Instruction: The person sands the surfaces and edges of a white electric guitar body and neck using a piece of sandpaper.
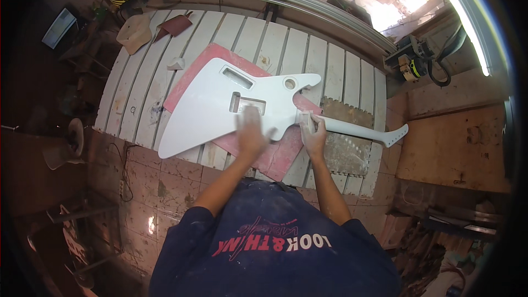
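Note:
A white angular electric guitar body (198, 104) with cut-out pockets lies on a pink mat, its white neck (352, 127) running off to the right. My left hand (251, 135) is over the lower edge of the body, beside the rectangular pocket. Motion blurs it, but the thumb stands apart from the stretched fingers and I see nothing held. Where neck meets body, my right hand (314, 138) is closed on a small pale block (304, 117), which touches or nearly touches the guitar there. Pale dust coats both hands.
Under the guitar are the pink mat (280, 159), a worn brown board (346, 154) and a white slatted table (137, 88). A beige cap (133, 33), a brown folded piece (174, 25) and a crumpled white scrap (176, 64) lie at the far left. A metal rail (264, 0) runs behind.

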A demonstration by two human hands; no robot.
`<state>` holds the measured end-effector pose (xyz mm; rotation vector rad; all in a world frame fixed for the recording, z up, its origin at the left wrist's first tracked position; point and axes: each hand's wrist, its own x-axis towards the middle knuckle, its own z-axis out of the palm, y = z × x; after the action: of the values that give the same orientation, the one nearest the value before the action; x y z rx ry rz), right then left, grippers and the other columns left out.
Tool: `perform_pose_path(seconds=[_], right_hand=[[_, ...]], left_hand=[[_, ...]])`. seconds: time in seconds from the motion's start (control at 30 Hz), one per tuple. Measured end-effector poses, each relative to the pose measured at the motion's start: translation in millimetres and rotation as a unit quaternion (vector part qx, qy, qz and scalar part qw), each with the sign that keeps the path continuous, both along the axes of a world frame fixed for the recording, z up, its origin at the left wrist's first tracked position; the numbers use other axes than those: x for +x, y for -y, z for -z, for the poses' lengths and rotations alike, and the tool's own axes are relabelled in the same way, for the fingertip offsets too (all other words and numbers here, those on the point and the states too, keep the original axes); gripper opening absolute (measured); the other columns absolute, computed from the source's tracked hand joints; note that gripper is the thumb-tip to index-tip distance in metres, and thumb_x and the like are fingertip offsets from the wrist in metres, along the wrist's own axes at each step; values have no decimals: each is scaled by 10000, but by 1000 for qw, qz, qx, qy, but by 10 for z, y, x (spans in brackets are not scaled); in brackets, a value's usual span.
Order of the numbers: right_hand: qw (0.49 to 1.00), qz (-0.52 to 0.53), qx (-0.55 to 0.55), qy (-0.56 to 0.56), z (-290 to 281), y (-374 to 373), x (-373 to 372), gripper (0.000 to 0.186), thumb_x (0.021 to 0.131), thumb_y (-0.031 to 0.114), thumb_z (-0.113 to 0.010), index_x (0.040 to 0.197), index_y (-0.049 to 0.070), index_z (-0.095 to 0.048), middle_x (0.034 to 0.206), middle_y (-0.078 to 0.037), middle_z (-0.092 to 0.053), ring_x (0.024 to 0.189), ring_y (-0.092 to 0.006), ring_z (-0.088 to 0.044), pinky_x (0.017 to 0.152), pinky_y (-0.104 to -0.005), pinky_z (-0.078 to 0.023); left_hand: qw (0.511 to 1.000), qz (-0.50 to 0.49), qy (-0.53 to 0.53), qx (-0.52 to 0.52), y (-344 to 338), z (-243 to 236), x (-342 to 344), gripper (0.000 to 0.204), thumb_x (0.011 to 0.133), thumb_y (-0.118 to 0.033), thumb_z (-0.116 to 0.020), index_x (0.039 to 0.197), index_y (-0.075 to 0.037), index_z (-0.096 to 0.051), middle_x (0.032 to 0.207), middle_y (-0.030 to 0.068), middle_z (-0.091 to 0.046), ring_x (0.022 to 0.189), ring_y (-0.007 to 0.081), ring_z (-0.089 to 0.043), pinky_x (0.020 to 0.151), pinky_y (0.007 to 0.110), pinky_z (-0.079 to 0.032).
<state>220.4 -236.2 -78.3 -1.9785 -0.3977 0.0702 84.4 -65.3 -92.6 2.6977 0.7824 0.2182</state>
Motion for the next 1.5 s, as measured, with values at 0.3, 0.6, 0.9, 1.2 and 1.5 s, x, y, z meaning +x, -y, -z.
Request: perform_pose_path(seconds=[0.3,0.6,0.9,1.2,1.5], right_hand=[[996,85,12,28,281,567,-108,424,867,126,-802,1231,-31,-652,1243,-191,-674,1188,-313,-635,1067,-410,-473],[955,164,-238,71,374,1504,-535,459,888,204,-758,1254,-36,-620,1281,-227,-609,1216,-417,-570,1071,-497,-434],[902,216,-333,171,692,1440,-525,473,857,273,-780,1231,27,-629,1246,-202,-613,1217,-414,-557,1043,-534,-444],[893,235,-296,243,809,1566,-493,437,887,263,-781,1200,5,-618,1214,-193,-618,1169,-411,-584,1018,-529,-464],[899,236,-264,257,744,1411,-510,442,906,262,-763,1212,-11,-599,1215,-238,-610,1174,-438,-570,1023,-542,-449]], left_hand=[[961,253,53,-99,217,-128,187,902,916,-541,-666,1553,33,-387,1648,225,-350,1555,363,-285,1274,510,-199],[966,-257,-9,12,-1651,308,-1934,863,1035,-573,-509,1636,-15,-242,1685,243,-267,1575,388,-226,1272,540,-187],[944,-322,-33,70,-1389,310,-1434,952,1005,-625,-514,1617,51,-239,1686,310,-185,1595,430,-107,1263,625,-56],[996,88,9,-1,-340,60,-88,1057,924,-696,-576,1625,22,-242,1706,229,-216,1597,370,-161,1289,551,-96],[957,-289,-7,37,-2462,319,-333,1009,991,-722,-423,1592,79,-293,1663,268,-305,1574,378,-236,1282,522,-155]])
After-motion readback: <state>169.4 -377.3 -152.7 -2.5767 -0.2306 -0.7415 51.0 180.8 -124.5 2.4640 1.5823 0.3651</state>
